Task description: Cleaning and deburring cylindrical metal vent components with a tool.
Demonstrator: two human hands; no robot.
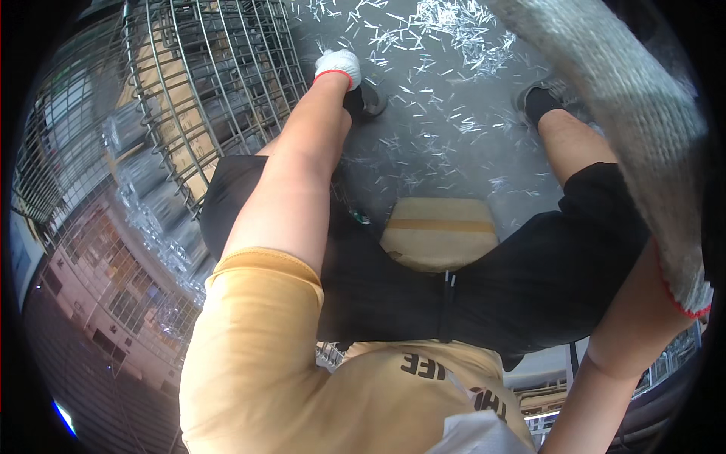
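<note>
My left hand [338, 68], in a white knitted glove with a red cuff, reaches down beside the wire mesh cage [242, 68], just above my left shoe [370, 98]. Its fingers are hidden behind the back of the hand, so whether it holds anything does not show. Close to the camera on the right rises my right hand [628, 98] in a matching glove, large and partly blurred. The fingers are not clearly visible, and nothing can be made out in them. Many short, whitish strips [461, 34] lie scattered on the grey floor, heaped thickest at the far side.
Between my thighs shows a tan box [439, 242] with a darker tape band. Brown cardboard [166, 98] stands inside the cage on the left. Shiny clear-wrapped items [159, 227] are stacked next to it. My right shoe [533, 98] is on the floor among strips.
</note>
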